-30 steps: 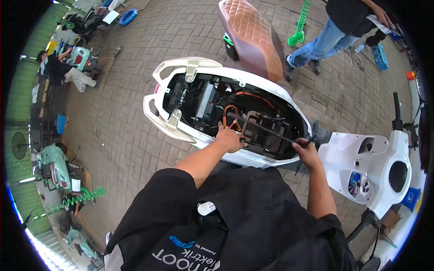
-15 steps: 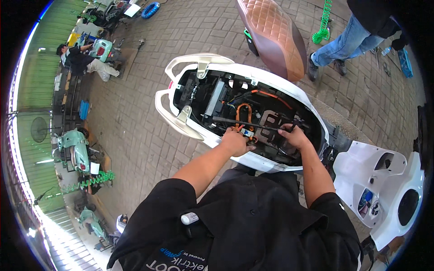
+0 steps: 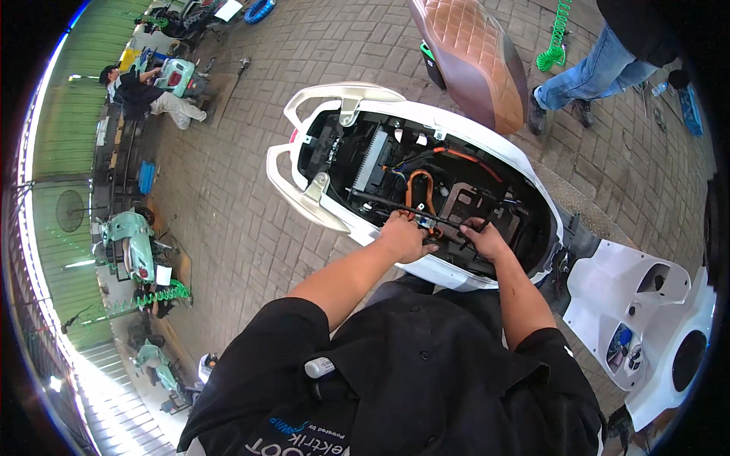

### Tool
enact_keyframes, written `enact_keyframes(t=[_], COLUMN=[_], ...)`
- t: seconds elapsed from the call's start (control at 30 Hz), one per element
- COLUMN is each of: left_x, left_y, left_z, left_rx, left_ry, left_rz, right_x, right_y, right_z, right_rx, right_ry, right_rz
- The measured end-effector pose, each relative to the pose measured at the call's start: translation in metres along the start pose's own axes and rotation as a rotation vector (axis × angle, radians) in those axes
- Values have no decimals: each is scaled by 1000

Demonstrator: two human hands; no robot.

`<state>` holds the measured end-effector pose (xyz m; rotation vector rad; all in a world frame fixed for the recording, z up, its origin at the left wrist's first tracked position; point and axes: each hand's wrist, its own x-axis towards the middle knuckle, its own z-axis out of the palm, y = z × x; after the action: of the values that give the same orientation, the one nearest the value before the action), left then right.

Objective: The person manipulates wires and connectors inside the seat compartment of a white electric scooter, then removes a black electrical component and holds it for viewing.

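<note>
A white scooter body (image 3: 437, 275) lies open before me, its black inside full of wiring. My left hand (image 3: 405, 237) is over the near rim, fingers curled at a small white-and-blue connector and an orange cable (image 3: 419, 177); what exactly they pinch is hidden. My right hand (image 3: 484, 239) is closed with thumb and fingers on the right part of a long thin black cable (image 3: 399, 204) that crosses the compartment. A brown metal plate (image 3: 464, 200) lies just beyond that hand. At the left of the compartment stands a silver finned unit (image 3: 370, 159).
A brown quilted seat (image 3: 479, 61) stands beyond the body. Cream grab rails (image 3: 304, 201) stick out at its left, white front panels (image 3: 616, 285) at its right. A person in jeans (image 3: 585, 72) stands far right; another person (image 3: 144, 99) works on a green scooter far left.
My right hand has moved slightly left along with the black cable, closer to my left hand. The left hand has stayed at the connector. The whole view has shifted a little.
</note>
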<state>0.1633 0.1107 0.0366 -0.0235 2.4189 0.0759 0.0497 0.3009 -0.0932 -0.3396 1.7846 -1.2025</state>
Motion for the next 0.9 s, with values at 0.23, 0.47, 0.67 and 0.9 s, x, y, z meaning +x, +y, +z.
enact_keyframes(t=[0.23,0.47,0.67,0.9], left_x=[1,2,0,-7], left_y=[-4,-4,-1,6], left_z=[11,10,0,-34], left_rx=[-25,-22,-77,-149], left_ry=[73,59,38,183], left_rz=[3,-18,-50,-73], right_x=[-7,-14,-8,-1], right_y=[-7,-10,-9,-4], right_z=[8,6,-2,-5], right_rx=[93,-78,-161,-85], right_ry=[-29,-1,-182,-94], right_rz=[14,-212,-62,-88])
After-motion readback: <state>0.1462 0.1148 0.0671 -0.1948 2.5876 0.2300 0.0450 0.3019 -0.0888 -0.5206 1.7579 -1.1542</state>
